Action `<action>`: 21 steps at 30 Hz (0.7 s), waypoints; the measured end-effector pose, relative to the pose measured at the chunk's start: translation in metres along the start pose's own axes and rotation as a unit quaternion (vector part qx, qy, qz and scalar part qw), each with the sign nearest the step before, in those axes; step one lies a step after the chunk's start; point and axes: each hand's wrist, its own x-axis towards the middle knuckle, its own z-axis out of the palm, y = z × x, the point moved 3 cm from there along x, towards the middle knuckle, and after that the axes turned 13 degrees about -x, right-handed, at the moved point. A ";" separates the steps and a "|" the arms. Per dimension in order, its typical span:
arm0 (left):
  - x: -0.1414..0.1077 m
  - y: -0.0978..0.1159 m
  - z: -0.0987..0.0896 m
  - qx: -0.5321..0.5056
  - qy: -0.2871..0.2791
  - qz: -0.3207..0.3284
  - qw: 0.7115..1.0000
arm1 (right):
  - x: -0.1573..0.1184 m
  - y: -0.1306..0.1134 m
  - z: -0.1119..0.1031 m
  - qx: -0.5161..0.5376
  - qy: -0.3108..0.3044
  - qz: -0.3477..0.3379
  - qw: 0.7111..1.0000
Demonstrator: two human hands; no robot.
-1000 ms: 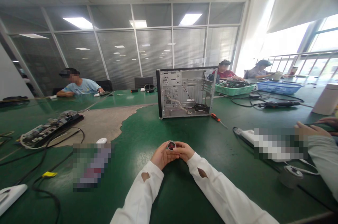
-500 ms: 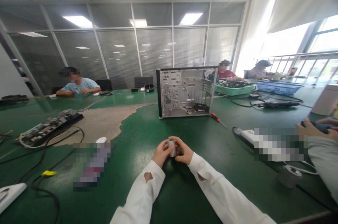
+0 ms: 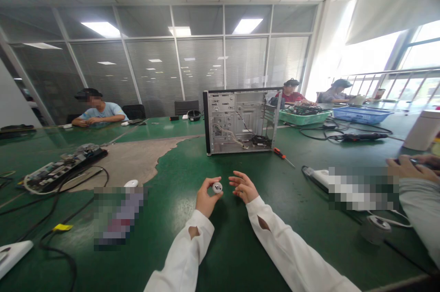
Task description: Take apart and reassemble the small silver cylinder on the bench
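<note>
I have a small, round, silvery metal part pinched between thumb and forefinger of my left hand. My right hand hangs open at its three o'clock, near but not touching. The open-sided black-and-silver metal computer case stands beyond, towards one o'clock. I judge that an uneven fingertip pinch could let the part slip and roll across the glossy green tabletop.

White sleeves with cuff openings
</note>
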 end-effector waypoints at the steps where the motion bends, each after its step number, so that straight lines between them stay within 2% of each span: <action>1: 0.000 0.001 0.000 -0.009 0.005 0.003 1.000 | 0.000 -0.001 0.000 -0.003 0.007 0.006 1.000; 4: 0.000 -0.001 -0.002 -0.027 0.021 -0.006 0.999 | -0.002 -0.001 0.001 -0.028 0.014 0.008 0.999; 7: 0.000 -0.008 -0.004 -0.021 0.018 -0.043 0.999 | -0.001 0.004 0.003 -0.060 0.019 0.018 0.998; 13: 0.001 -0.025 -0.006 -0.027 -0.043 -0.111 0.993 | 0.000 0.009 -0.001 -0.113 0.046 0.036 0.992; 16: 0.000 -0.027 -0.004 -0.026 -0.082 -0.119 0.989 | -0.005 0.000 0.004 -0.179 0.011 -0.024 0.983; 21: -0.002 -0.025 0.000 -0.014 -0.099 -0.115 0.988 | -0.020 -0.019 0.018 -0.326 -0.009 -0.180 0.928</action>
